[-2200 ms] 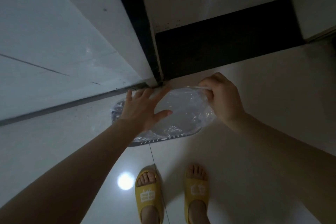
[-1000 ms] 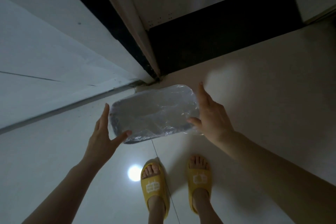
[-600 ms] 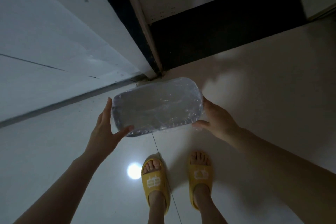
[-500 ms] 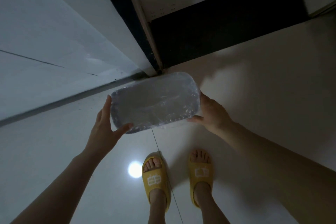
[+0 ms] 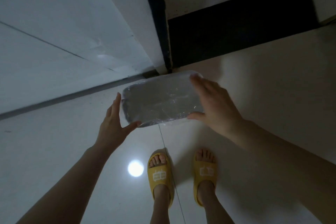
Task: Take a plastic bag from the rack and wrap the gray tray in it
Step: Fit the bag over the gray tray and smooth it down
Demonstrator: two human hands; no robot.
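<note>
The gray tray is an oblong with rounded corners, held level in the air above the floor. A clear, crinkled plastic bag is stretched tight over its whole top. My left hand grips the tray's left end, thumb under the near corner and fingers along the edge. At the right end, my right hand grips it, fingers over the far corner and thumb on the near edge. The rack is out of view.
Glossy white floor tiles lie below, with a lamp's reflection. My feet in yellow slippers stand under the tray. A white wall rises at left, and a dark doorway gap lies ahead.
My right hand has shifted from beneath the tray's right end to over its top right corner. The wrapped tray stays held between both hands at about the same height.
</note>
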